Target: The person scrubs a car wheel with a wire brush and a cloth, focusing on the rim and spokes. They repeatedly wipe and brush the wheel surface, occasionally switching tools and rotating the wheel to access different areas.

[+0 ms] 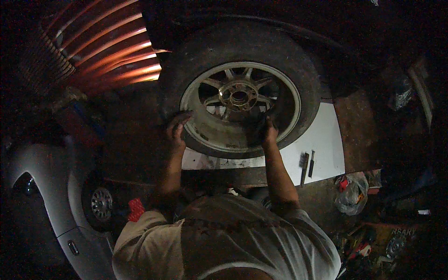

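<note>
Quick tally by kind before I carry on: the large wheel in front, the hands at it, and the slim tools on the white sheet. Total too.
Large wheel: 1
Hands (left hand, right hand): 2
Slim tools: 2
Total: 5

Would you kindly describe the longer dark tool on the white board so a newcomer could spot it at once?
Start at the big tyred wheel, then follow the white board out to its right. There the longer dark tool lies just left of a shorter dark tool; unlike that neighbour, it reaches the board's near edge.
</note>
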The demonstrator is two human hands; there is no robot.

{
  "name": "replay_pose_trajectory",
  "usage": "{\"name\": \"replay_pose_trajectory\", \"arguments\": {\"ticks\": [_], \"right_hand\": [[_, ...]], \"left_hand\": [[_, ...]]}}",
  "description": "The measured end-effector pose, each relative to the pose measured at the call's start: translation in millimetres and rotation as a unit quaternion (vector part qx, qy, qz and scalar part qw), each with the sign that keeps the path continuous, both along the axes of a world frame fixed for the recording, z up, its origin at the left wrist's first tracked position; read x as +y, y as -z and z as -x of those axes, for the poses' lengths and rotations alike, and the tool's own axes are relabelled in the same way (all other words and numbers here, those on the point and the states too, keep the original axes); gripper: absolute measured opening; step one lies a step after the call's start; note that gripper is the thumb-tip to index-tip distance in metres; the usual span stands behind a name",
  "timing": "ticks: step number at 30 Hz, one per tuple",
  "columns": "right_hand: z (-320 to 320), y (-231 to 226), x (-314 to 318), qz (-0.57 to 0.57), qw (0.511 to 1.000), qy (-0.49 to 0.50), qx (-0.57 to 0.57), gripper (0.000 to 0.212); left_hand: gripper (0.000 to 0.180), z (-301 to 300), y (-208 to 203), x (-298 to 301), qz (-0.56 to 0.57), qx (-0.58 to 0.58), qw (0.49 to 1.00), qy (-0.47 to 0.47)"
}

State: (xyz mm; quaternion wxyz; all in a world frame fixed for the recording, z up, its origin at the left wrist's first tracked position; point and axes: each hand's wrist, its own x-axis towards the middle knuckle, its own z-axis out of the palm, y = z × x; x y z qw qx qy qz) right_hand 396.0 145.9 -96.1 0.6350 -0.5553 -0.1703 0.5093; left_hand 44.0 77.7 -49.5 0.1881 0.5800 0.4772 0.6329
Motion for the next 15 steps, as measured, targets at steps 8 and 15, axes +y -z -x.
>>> {"name": "replay_pose_trajectory", "arguments": {"ticks": [8, 15], "right_hand": [[-1, 53, -5, -0.093, 0.767, -0.186, -0.607, 0.047], [68, 10, -35, -0.028, 0.64, -0.419, -0.644, 0.038]], "left_hand": [[0.04, -28, -40, 4, 0.028, -0.094, 0.979, 0.18], [0.041, -18, -47, -4, 0.043, 0.003, 0.988, 0.147]]}}
